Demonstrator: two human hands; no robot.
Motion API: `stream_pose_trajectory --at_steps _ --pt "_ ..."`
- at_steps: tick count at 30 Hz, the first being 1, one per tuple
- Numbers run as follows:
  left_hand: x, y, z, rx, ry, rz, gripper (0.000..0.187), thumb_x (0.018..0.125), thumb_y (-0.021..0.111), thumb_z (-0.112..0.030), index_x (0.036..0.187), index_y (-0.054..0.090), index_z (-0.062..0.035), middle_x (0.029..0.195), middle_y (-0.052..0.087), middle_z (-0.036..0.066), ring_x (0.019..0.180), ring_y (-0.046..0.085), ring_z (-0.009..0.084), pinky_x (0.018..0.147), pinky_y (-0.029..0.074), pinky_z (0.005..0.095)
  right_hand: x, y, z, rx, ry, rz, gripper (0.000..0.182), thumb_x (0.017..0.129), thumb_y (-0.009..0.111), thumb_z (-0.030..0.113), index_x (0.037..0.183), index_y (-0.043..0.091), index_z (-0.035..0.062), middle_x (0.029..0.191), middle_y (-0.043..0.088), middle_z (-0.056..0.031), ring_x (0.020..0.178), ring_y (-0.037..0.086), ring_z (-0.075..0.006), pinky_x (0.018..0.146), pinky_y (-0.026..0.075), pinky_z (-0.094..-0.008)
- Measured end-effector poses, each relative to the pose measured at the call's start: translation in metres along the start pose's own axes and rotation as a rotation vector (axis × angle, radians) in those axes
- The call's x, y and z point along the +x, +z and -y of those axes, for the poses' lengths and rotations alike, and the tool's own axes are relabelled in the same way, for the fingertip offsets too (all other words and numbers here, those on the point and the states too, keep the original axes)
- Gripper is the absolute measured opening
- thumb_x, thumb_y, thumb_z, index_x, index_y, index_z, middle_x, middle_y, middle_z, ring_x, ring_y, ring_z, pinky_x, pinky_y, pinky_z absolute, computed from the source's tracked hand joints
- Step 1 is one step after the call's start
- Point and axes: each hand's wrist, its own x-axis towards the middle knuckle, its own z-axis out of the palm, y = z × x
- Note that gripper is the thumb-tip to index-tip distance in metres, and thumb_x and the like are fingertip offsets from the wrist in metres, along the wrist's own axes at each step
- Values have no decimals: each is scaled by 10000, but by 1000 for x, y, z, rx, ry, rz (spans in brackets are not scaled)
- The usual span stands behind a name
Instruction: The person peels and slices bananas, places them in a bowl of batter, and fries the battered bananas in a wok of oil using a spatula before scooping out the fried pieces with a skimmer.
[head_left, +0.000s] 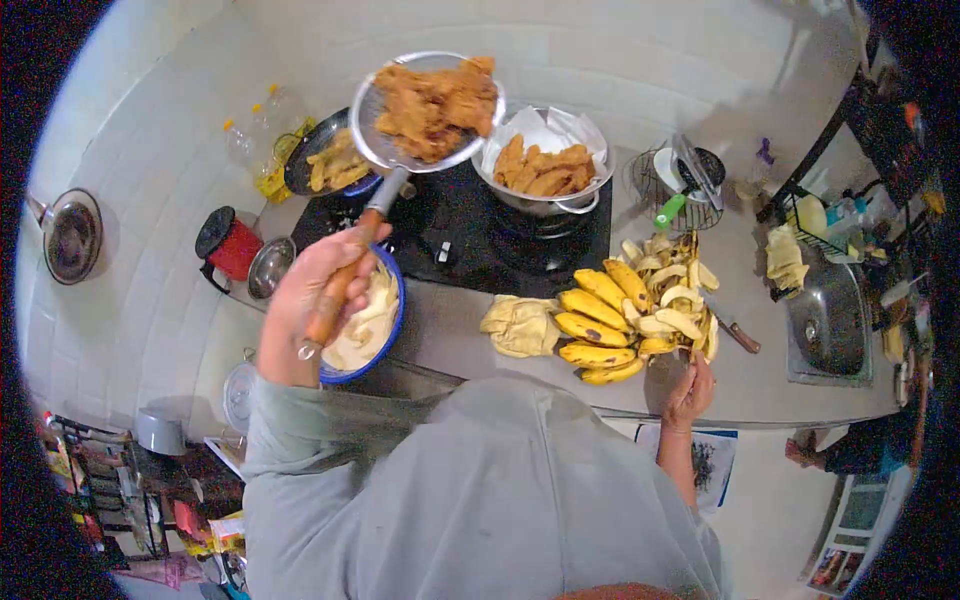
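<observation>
My left hand [322, 285] is wrapped round the wooden handle of a mesh strainer [365, 158]. In the strainer's bowl lies a heap of brown fried pieces [432, 105], raised over the stove between the two pans. My right hand [690, 392] rests low at the counter's front edge, fingers loosely extended beside the banana peels [684, 290]; nothing shows in it. Yellow bananas [592, 325] lie to the left of the peels. Below my left hand is a blue-rimmed bowl of pale batter [365, 325], partly hidden by the hand.
A paper-lined pot [545, 203] with fried pieces stands on the right of the black stove [445, 225]. A frying pan [318, 150] holding more pieces is at the left. A folded cloth [520, 326], a knife [743, 337] and the sink [828, 325] are along the counter.
</observation>
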Motion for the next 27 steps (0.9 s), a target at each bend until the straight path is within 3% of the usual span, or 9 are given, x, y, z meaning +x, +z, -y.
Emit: stream_pose_trajectory --at_steps 4,7,10,12,14,19,21,27 --pt "55 27 26 104 -105 21 322 836 533 -225 1089 541 -26 681 498 7 550 483 86 498 444 236 -5 -1 -18 -31 79 1 236 896 454 70 1074 574 -29 906 604 -160 811 578 -277 733 455 -346" --pt "84 47 44 72 -77 33 204 833 544 -195 970 558 -45 672 511 20 553 499 111 511 477 263 1 -2 -14 -10 46 -56 241 896 450 72 1079 573 -26 879 592 -148 800 563 -267 721 445 -345" --pt "114 57 61 133 -68 12 129 832 540 -166 877 542 -45 664 505 24 537 500 123 515 499 280 0 -1 -17 4 121 -43 267 892 451 151 1051 577 -21 875 608 -182 782 576 -323 693 443 -402" --pt "124 62 68 154 -57 -6 105 832 536 -151 825 528 -46 662 500 27 528 499 129 516 507 288 -1 -1 -19 40 25 -44 241 897 447 86 1060 580 -30 887 594 -149 798 563 -262 733 446 -333" --pt "129 64 72 254 5 4 120 833 531 -135 755 492 -52 665 488 28 518 492 131 508 506 293 0 -2 -14 38 76 -46 237 894 452 85 1053 585 -31 885 596 -149 795 564 -262 729 449 -331" --pt "141 64 83 359 23 -40 124 846 531 -185 780 506 -82 608 481 17 438 460 130 460 485 295 4 -1 -13 55 96 -72 228 889 464 81 1038 593 -33 869 599 -150 781 567 -261 710 455 -327" --pt "137 67 80 417 36 -80 90 815 521 -104 763 489 -39 658 470 23 518 485 137 475 497 307 3 0 -15 47 99 -50 227 888 466 77 1040 589 -39 875 601 -156 783 569 -264 705 458 -329" --pt "142 65 85 580 151 -119 102 776 523 -106 750 508 -9 625 506 66 570 522 159 496 470 331 5 0 -12 76 85 -56 223 884 465 64 1034 586 -48 863 598 -161 761 565 -270 689 456 -337"
